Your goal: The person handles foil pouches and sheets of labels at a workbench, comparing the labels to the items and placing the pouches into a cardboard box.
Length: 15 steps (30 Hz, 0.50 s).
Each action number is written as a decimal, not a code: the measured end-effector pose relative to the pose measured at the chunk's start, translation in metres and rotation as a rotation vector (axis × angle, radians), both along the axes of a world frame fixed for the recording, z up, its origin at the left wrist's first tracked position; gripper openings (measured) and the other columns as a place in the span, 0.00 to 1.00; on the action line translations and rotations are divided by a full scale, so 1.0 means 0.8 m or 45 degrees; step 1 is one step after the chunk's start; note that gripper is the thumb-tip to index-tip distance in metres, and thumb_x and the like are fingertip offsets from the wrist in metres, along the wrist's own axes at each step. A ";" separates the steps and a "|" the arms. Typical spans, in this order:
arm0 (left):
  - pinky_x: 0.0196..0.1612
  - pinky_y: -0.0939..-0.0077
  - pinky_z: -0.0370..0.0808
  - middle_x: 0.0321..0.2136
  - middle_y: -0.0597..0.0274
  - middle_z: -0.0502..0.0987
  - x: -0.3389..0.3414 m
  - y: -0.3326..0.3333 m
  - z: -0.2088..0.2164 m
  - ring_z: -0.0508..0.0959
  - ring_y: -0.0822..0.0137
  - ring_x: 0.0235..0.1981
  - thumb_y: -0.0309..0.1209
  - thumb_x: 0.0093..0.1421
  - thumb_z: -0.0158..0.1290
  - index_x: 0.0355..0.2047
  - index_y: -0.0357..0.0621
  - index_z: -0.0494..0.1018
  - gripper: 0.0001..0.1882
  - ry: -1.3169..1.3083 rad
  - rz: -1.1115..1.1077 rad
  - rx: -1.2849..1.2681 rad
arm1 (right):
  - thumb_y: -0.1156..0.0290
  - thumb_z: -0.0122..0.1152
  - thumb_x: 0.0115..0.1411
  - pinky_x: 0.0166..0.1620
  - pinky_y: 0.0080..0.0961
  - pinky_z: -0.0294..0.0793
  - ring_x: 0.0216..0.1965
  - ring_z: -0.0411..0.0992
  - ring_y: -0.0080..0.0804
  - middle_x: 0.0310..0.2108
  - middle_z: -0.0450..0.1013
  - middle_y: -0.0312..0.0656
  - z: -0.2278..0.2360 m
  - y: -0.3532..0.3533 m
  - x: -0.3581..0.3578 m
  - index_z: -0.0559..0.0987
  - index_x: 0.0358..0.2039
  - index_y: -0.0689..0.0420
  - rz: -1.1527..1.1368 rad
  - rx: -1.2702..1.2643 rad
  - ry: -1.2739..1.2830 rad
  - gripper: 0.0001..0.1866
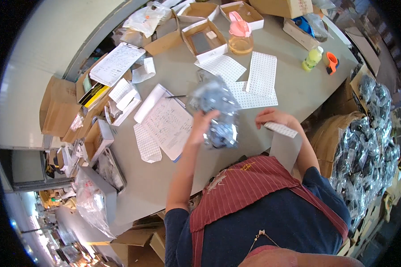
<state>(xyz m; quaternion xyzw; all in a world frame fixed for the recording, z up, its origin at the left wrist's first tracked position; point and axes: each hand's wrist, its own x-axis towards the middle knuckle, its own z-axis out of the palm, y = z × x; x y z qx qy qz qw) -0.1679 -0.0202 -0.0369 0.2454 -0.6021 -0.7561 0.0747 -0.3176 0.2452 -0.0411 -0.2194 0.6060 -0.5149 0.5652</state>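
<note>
My left hand (204, 126) grips a clear plastic bag (225, 129) with dark bluish-grey contents, slightly blurred. I cannot make out the items inside. More clear bagging shows just beyond it, above the table. My right hand (275, 117) is bent, fingers curled downward. A label sheet (281, 129), white with small printed marks, curls over beside its thumb and wrist, and its plain grey-white back hangs toward my apron. The thumb's hold on the sheet is partly hidden. More label sheets (261, 73) lie on the table beyond both hands.
An open notebook (167, 120) with a pen (177, 96) lies left of the bag. Farther off stand shallow boxes (204, 41), a pink-lidded jug (240, 40), a yellow-green bottle (312, 58) and an orange tape dispenser (331, 62). A carton of bagged dark items (365, 151) is at right.
</note>
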 end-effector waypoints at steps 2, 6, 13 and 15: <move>0.37 0.76 0.73 0.34 0.63 0.79 -0.016 -0.051 -0.005 0.77 0.72 0.32 0.35 0.53 0.62 0.38 0.35 0.78 0.17 -0.093 0.001 -0.101 | 0.61 0.60 0.61 0.29 0.16 0.65 0.25 0.67 0.15 0.25 0.75 0.30 -0.010 0.028 -0.020 0.83 0.31 0.57 -0.109 0.059 -0.040 0.12; 0.42 0.72 0.73 0.38 0.59 0.79 -0.041 -0.114 -0.047 0.77 0.67 0.39 0.35 0.49 0.64 0.39 0.36 0.79 0.19 -0.190 -0.216 -0.318 | 0.62 0.59 0.62 0.18 0.14 0.56 0.16 0.60 0.12 0.19 0.67 0.26 -0.001 0.042 -0.020 0.81 0.30 0.56 -0.424 0.115 0.055 0.11; 0.47 0.67 0.71 0.44 0.49 0.76 -0.050 -0.092 -0.076 0.77 0.59 0.44 0.36 0.43 0.66 0.35 0.37 0.81 0.20 -0.221 -0.376 -0.666 | 0.60 0.54 0.65 0.16 0.17 0.49 0.13 0.54 0.11 0.14 0.60 0.24 -0.025 0.109 -0.015 0.79 0.35 0.57 -0.644 0.147 -0.260 0.13; 0.48 0.66 0.70 0.44 0.49 0.75 -0.043 -0.088 -0.082 0.76 0.58 0.43 0.37 0.43 0.66 0.35 0.37 0.81 0.20 -0.208 -0.367 -0.694 | 0.61 0.53 0.66 0.16 0.17 0.49 0.13 0.54 0.12 0.13 0.59 0.24 -0.037 0.130 -0.005 0.78 0.36 0.58 -0.747 0.148 -0.311 0.13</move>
